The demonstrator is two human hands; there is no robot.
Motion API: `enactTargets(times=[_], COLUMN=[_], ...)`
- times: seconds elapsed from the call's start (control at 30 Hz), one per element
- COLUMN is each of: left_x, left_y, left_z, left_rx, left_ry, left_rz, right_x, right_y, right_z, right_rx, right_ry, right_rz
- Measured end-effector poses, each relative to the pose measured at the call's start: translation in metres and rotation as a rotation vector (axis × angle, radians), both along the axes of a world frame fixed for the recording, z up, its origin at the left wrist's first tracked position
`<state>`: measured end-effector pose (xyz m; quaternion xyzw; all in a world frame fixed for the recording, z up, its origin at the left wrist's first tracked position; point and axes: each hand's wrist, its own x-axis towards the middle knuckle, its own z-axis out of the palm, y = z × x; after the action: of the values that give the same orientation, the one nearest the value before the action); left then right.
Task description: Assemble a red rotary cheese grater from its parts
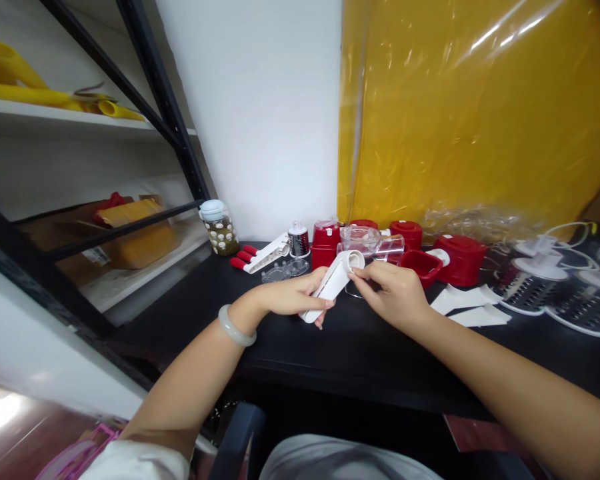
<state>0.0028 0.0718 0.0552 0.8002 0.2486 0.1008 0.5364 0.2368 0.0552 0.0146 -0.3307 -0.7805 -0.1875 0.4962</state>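
Note:
My left hand point(294, 293) is wrapped round the lower length of a white plastic crank-like part point(333, 281), held tilted above the black table. This part has a long slotted body and a round ring-shaped end at the top. At that round end, my right hand point(397, 291) pinches with thumb and fingertips; whether a smaller piece sits between them I cannot tell. Just behind my hands are a clear plastic housing point(363, 237) and a red open hopper point(421, 265). Flat clear plastic pieces point(286, 270) lie beyond my left hand.
White handles with red grips point(263, 255), a small grater drum point(299, 240) and a patterned jar point(220, 229) stand at the left. Red housings point(461, 260), white flat pieces point(467, 303) and large grater drums point(533, 283) occupy the right. A black-framed shelf point(173, 127) borders the table's left.

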Motion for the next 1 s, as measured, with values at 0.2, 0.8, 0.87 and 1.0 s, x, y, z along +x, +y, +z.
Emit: enactTargets(times=[0.2, 0.8, 0.87, 1.0], left_x=[0.000, -0.006, -0.006, -0.005], left_y=[-0.003, -0.007, -0.007, -0.008], left_z=[0.001, 0.008, 0.009, 0.009], left_rx=[0.005, 0.315, 0.331, 0.365], left_ry=[0.012, 0.153, 0.172, 0.160], left_rz=[0.020, 0.013, 0.019, 0.017], right_x=[0.000, 0.000, -0.001, -0.001], right_y=[0.001, -0.003, -0.002, -0.002], right_z=[-0.002, -0.001, -0.003, -0.005], right_rx=[0.005, 0.013, -0.029, -0.206], right_ry=[-0.001, -0.054, -0.026, 0.094], right_rz=[0.035, 0.019, 0.015, 0.074])
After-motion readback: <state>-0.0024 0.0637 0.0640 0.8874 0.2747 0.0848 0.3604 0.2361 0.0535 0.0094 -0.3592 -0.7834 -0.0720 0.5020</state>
